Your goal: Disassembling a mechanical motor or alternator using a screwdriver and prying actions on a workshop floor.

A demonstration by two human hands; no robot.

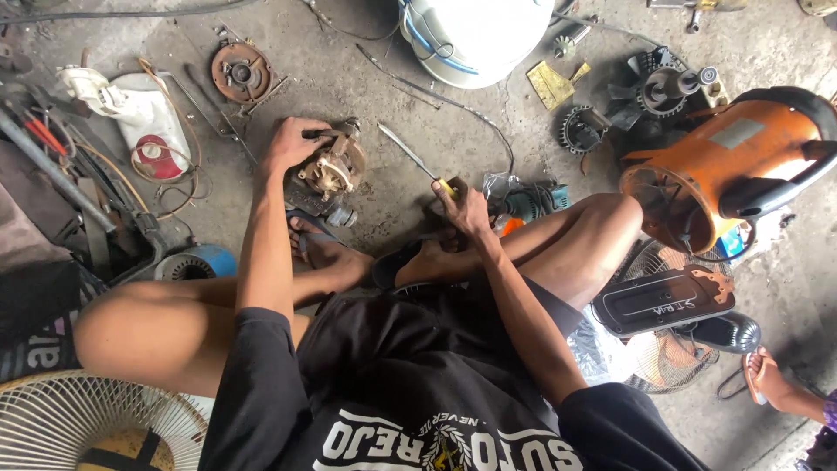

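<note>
I sit on a concrete floor with my knees spread. My left hand (292,142) grips the top of a small electric motor (333,167) with copper windings, holding it down on the floor in front of my feet. A screwdriver (417,160) with a yellow handle is in my right hand (463,208), its metal shaft slanting up and left toward the motor, the tip apart from it. My sandalled feet lie just below the motor.
An orange blower fan (728,166) stands at the right, black fan parts (649,87) behind it. A white round housing (475,35) sits at the top. Fan grilles (78,419) lie at lower left. Another person's foot (772,384) shows at lower right. Tools and wires clutter the left.
</note>
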